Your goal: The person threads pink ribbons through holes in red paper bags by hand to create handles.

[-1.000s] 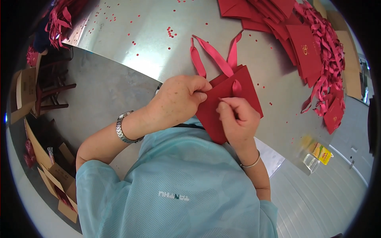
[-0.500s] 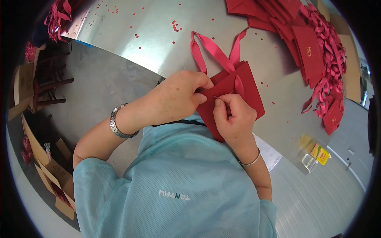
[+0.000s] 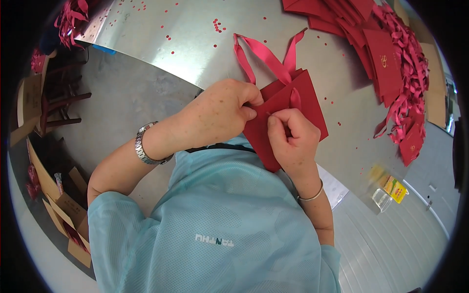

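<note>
A small red paper gift bag (image 3: 315,100) is tilted at the near edge of the table, close against my body. Its pink ribbon handle (image 3: 264,56) loops up from the bag's mouth and lies over the metal surface. My left hand (image 3: 220,112) pinches the bag's left upper edge, its fingertips partly behind the paper. Against the front panel, my right hand (image 3: 297,139) is closed in a pinch on a thin ribbon end (image 3: 268,114). Another piece of ribbon (image 3: 295,99) comes out of the panel just above my right fingers.
Flat red bags (image 3: 383,63) lie piled at the right, beside a heap of pink ribbons (image 3: 403,63). Small red paper dots (image 3: 217,25) are scattered on the metal table (image 3: 195,44). A clear container (image 3: 381,199) and a yellow packet (image 3: 396,189) sit at the right corner. Cardboard boxes (image 3: 68,215) stand at the left.
My right hand has moved slightly right, still pinching the ribbon end. The bag has shifted a little with it, while my left hand keeps its hold.
</note>
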`<state>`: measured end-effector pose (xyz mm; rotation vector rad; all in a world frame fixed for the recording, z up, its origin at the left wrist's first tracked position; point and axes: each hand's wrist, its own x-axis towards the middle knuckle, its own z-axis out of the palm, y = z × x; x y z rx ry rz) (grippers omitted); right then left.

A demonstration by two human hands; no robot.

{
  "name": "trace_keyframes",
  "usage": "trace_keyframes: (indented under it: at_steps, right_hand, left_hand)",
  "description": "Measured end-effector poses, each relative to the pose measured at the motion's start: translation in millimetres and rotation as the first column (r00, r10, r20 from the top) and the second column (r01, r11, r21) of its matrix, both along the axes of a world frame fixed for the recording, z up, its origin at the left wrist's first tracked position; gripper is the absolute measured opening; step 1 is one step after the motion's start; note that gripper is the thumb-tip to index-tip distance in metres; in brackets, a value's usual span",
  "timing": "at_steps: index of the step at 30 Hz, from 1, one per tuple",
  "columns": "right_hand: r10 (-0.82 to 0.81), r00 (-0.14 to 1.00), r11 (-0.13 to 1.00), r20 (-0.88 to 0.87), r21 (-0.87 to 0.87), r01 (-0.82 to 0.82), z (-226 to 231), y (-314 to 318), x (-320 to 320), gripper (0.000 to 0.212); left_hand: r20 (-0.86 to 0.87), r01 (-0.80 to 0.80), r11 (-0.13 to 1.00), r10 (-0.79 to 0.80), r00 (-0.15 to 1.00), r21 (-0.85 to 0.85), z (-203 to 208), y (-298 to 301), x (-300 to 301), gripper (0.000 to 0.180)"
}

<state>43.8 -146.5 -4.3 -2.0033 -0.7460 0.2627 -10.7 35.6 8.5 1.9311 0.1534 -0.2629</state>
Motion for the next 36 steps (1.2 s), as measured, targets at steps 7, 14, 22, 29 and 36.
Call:
trace_keyframes:
  at_steps: [7, 14, 22, 29, 36]
  right_hand:
    - [0.072, 0.995, 0.997, 0.065, 0.013, -0.073, -1.1, -1.4, 0.2, 0.010]
    - [0.063, 0.994, 0.998, 0.092, -0.008, -0.063, -0.2, 1.5, -1.0, 0.009]
    - [0.067, 0.990, 0.998, 0.123, 0.005, -0.068, -1.8, 3.8, -3.6, 0.009]
    - [0.007, 1.000, 1.000, 0.003, 0.011, -0.007, 3.1, 6.9, -4.0, 0.011]
    - [-0.022, 0.998, 0.992, 0.056, -0.126, 0.029, 12.7, 16.4, -7.3, 0.012]
  left_hand:
    - [-0.060, -0.049, 0.996, 0.045, 0.997, -0.074, 3.2, -0.2, 1.3, 0.010]
    - [-0.088, -0.070, 0.995, 0.064, 0.994, -0.069, 3.4, 0.3, 2.1, 0.008]
    - [-0.079, -0.074, 0.994, 0.068, 0.995, -0.085, 3.2, 2.2, 1.1, 0.009]
    - [-0.059, -0.055, 0.994, 0.049, 0.997, -0.099, -0.9, 5.3, 1.0, 0.012]
    - [-0.021, -0.083, 0.989, 0.081, 0.996, -0.121, -6.4, 4.0, -1.1, 0.012]
